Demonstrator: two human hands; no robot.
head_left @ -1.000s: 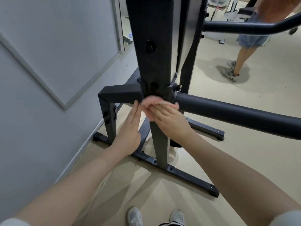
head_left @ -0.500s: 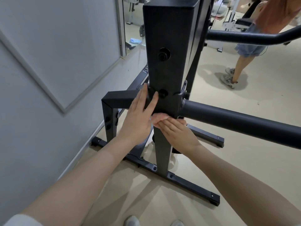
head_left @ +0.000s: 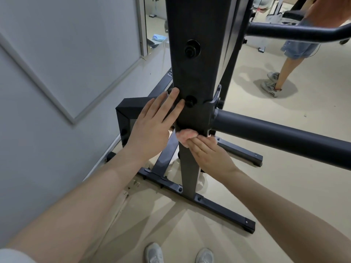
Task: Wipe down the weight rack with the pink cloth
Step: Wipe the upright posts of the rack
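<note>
Left hand (head_left: 152,128) slid up since half a second ago: fingers straight, flat against the weight rack (head_left: 195,73) upright beside a bolt (head_left: 190,102). Right hand (head_left: 209,154) stayed low, pressing one pink cloth (head_left: 185,136) onto the post under the bracket; fingers look curled over it, grip partly hidden. Two shoes (head_left: 154,253) at bottom edge. Two black bars (head_left: 281,137) jut right. One other person's legs (head_left: 284,73) further back.

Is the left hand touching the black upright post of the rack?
Touching. The head view shows the left hand laid flat against the upright post, its straight fingers resting on the black face beside a bolt.
</note>
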